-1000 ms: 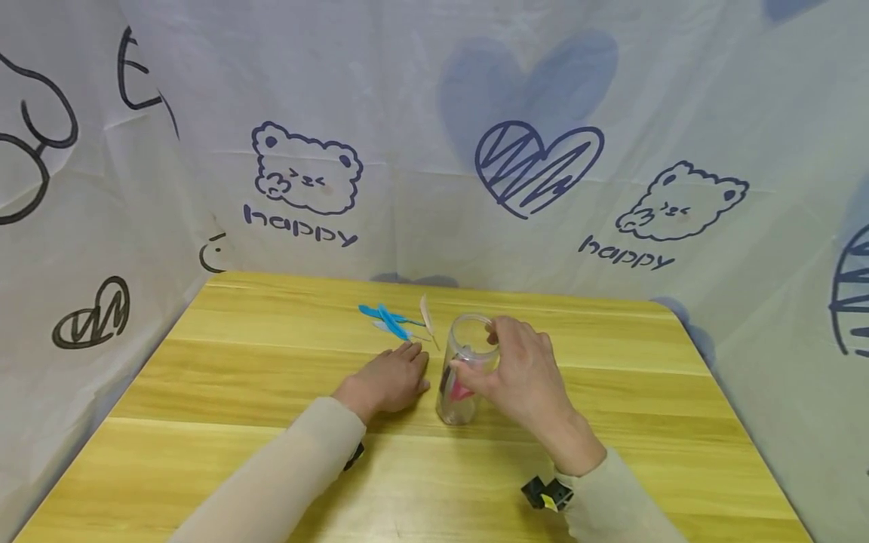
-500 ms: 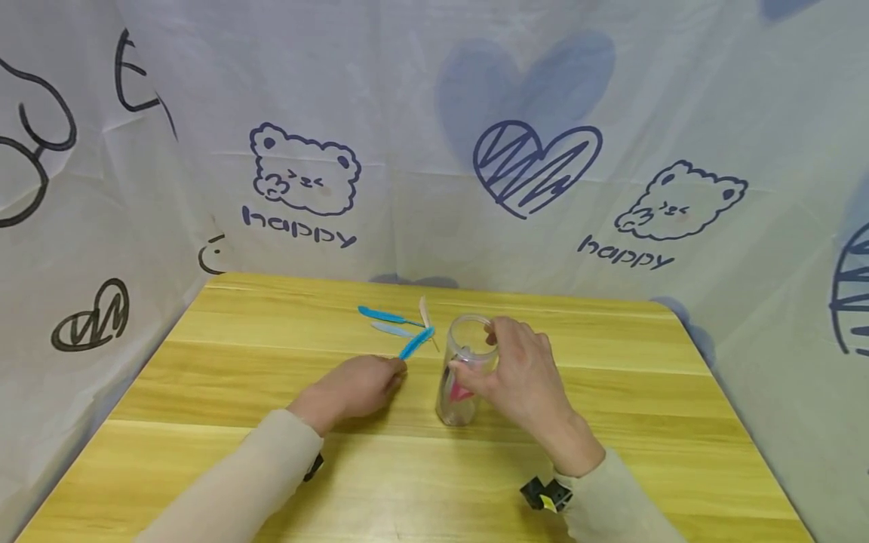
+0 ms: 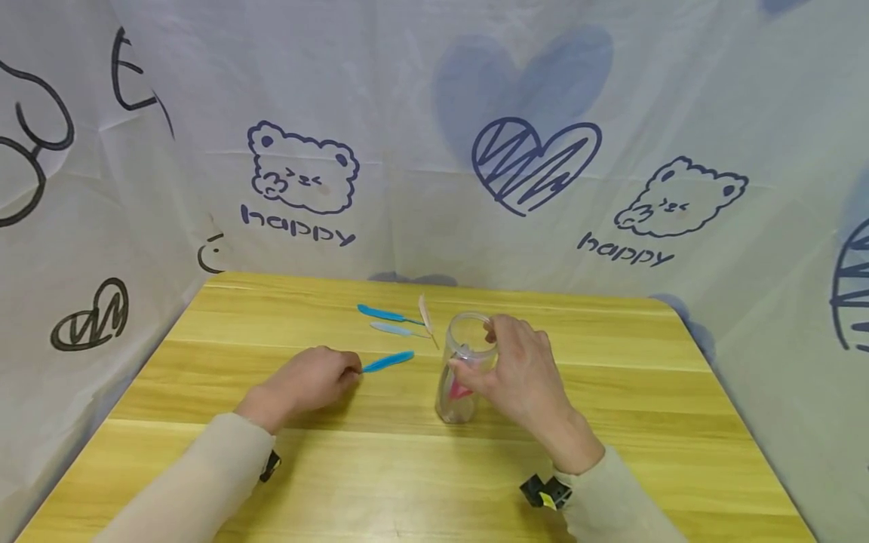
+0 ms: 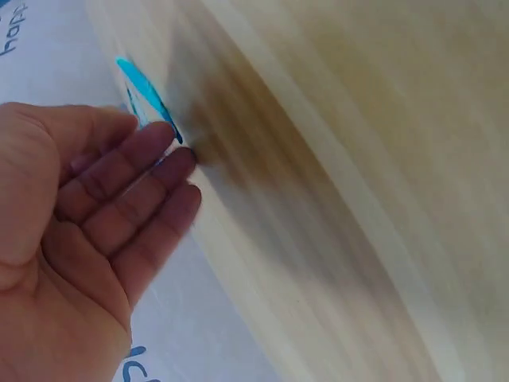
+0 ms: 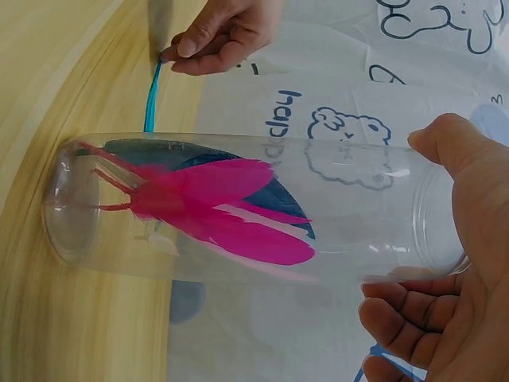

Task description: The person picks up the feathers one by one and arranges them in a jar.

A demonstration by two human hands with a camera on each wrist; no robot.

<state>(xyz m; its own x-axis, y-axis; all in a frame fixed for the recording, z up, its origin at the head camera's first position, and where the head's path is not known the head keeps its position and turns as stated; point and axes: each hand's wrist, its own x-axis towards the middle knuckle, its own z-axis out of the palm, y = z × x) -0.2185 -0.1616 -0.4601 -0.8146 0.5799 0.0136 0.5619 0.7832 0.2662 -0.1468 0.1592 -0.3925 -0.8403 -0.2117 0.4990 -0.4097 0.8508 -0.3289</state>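
Observation:
My left hand pinches a bright blue feather at its quill end, low over the table left of the jar. The vane points right, towards the jar. My right hand grips a clear plastic jar near its open rim, thumb in front and fingers round the far side. The jar stands upright on the table. Inside it the right wrist view shows pink feathers and a dark teal feather, quills towards the bottom.
Behind the held feather lie another blue feather, a pale blue feather and a cream feather, their quills close together. The wooden table meets a white printed curtain at the back.
My left hand has picked a blue feather off the small pile and drawn it left and towards me, turning it to lie nearly sideways. The right hand and jar have stayed put.

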